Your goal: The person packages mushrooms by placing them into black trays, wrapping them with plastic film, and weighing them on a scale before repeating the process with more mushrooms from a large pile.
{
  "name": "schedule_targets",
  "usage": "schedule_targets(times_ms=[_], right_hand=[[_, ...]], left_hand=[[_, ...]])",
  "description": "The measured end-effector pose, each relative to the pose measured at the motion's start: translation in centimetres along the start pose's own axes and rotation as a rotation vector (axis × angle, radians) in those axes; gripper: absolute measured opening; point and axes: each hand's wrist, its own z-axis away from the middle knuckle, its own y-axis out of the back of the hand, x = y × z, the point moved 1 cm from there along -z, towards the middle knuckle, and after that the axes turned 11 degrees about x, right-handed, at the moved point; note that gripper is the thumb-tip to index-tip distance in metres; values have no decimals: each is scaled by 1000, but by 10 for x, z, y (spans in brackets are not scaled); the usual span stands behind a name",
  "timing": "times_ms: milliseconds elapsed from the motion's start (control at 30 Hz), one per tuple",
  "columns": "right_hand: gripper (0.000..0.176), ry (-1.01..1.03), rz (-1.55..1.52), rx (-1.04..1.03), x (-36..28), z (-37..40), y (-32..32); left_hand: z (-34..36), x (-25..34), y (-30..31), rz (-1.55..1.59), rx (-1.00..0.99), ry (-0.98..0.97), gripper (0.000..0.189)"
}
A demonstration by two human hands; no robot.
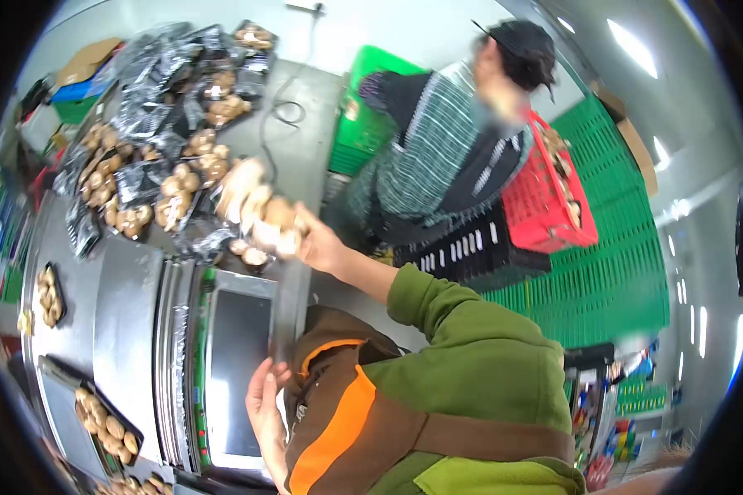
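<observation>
My right hand [320,246] reaches out over the metal table [309,107] and is closed on a tray of mushrooms [260,210], which is smeared by motion. Around it on the table lie several wrapped trays of mushrooms [177,194] and crumpled dark plastic film [161,91]. My left hand [266,400] is near my apron, beside the dark flat plate [239,363] of the machine, with its fingers apart and nothing visible in them.
A co-worker [446,157] stands beyond the table, next to a red crate [545,210] on black crates [470,247]. Green crates [619,256] are stacked behind. Trays of mushrooms [106,425] lie at the lower left. A cable [266,132] crosses the table.
</observation>
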Motion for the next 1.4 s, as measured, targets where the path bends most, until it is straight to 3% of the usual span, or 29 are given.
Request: schedule_targets(times_ms=[67,100,133,200,267,333,433,533,633,667,733,800,867,933,967,1033,1100,1200,1267,1333,1400], right_hand=[[74,-239,-180,89,10,-16,-23],[81,-306,-62,28,26,-15,-44],[73,-366,91,2,48,-16,-68],[60,-367,410,-310,89,-23,-120],[40,-234,633,-551,131,-24,-192],[37,-63,914,-672,189,-28,-265],[36,377,1111,-1104,301,-50,-345],[56,895,1223,-1467,406,-51,-397],[62,1017,1418,-1677,452,-38,-402],[63,795,1470,-1757,455,-42,-397],[60,760,1645,-1640,437,-41,-390],[57,927,1571,-1437,402,-50,-363],[55,949,1560,-1305,352,-55,-328],[58,963,1615,-1010,305,-57,-295],[58,981,1623,-986,292,-52,-282],[62,989,1753,-803,266,-46,-257],[64,928,1709,-775,258,-53,-252],[71,863,1624,-663,243,-67,-248],[64,1066,1475,-590,193,-62,-238],[53,966,1669,-599,147,-66,-192],[42,653,2154,-509,120,-45,-176]], left_hand=[[-9,-8,31,-118,183,-312,32],[-7,-4,37,-101,284,-448,31],[-7,-2,49,-159,431,-566,32],[12,29,62,-322,756,-790,36],[17,48,90,-562,1176,-1023,52],[14,63,130,-783,1631,-1054,72],[11,95,180,-755,1816,-889,107],[-3,116,227,-745,1817,-766,116],[-19,125,259,-802,1759,-716,117],[-26,125,266,-814,1713,-717,117],[-29,129,267,-846,1672,-785,115],[-38,132,255,-1086,1618,-827,111],[-48,138,235,-1048,1349,-934,110],[-62,139,215,-1117,1152,-961,112],[-64,141,201,-1093,1055,-985,111],[-70,142,188,-1126,955,-992,112],[-72,144,189,-1136,895,-1012,115],[-54,137,189,-1018,946,-1106,120],[-26,115,195,-737,1101,-1183,103],[5,68,216,-548,1453,-980,61],[37,51,205,-899,1623,-440,33]])
